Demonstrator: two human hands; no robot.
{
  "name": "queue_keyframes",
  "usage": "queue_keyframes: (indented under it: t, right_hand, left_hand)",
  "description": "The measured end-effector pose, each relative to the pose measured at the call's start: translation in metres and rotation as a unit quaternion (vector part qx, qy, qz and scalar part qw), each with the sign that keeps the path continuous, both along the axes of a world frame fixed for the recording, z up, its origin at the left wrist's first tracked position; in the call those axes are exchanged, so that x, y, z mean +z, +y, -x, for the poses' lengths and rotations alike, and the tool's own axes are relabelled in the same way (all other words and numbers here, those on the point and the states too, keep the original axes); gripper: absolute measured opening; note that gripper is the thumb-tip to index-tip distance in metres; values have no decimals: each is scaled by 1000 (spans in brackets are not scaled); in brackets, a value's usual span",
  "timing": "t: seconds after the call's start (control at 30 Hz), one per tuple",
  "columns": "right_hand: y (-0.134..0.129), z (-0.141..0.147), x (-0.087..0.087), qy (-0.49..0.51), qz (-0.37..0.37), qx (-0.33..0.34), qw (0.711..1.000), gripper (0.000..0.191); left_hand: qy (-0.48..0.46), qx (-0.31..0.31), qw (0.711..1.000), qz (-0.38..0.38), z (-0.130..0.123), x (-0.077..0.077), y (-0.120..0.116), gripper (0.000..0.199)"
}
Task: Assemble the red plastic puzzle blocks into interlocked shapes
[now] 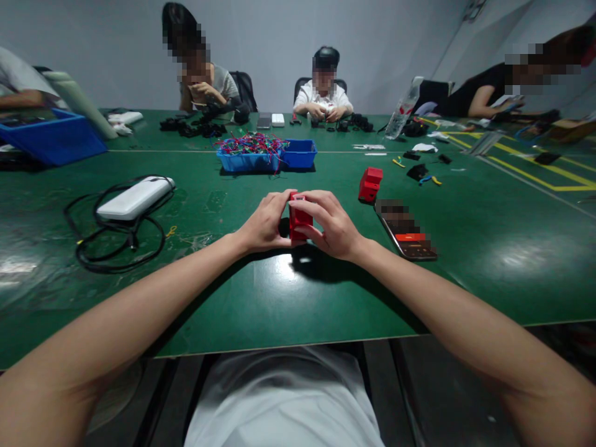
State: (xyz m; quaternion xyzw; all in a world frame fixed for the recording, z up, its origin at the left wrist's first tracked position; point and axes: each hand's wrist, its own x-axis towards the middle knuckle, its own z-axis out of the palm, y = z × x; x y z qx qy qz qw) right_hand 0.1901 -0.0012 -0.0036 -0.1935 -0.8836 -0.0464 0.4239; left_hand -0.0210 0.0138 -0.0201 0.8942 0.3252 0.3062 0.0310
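Observation:
Between my two hands, just above the green table [233,316], is a small red block-shaped part [300,218] with a light rectangular patch near its top. My left hand [267,220] grips its left side, thumb below and fingers at the top. From the right, my right hand [333,223] closes on it, with fingers across the upper face and thumb on the lower face. A second red part [370,184], with notches in its side, stands on the table to the right of my hands. Fingers hide much of the held part.
Blue bins [300,155] farther back hold colourful wires [251,144]. At left lies a white power bank [136,197] with a looped black cable [93,264]. A phone [405,233] lies at right, with a plastic bottle [404,112] behind. Several people sit around the table.

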Motion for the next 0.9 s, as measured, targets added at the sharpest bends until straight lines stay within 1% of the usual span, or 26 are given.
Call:
queue_keyframes:
  t: [0.23,0.47,0.63,0.7,0.8,0.9]
  right_hand:
    - [-1,-1,2,-7,13,-6,1000,38]
    - [-1,-1,4,-4,37,-5,999,46]
    - [0,1,2,4,19,3,1000,45]
    - [0,1,1,4,19,4,1000,45]
    - [1,0,0,-1,37,-3,999,50]
    - [2,-2,-2,-6,51,-7,999,59]
  left_hand:
    - [5,-2,1000,-6,-1,1,0,89]
    - [2,9,1000,7,0,0,0,95]
    - [-5,0,1000,-11,0,0,0,94]
    - [-8,-3,1000,-8,0,0,0,93]
    - [-8,0,1000,6,0,1,0,93]
    - [-4,5,1000,12,0,2,-1,94]
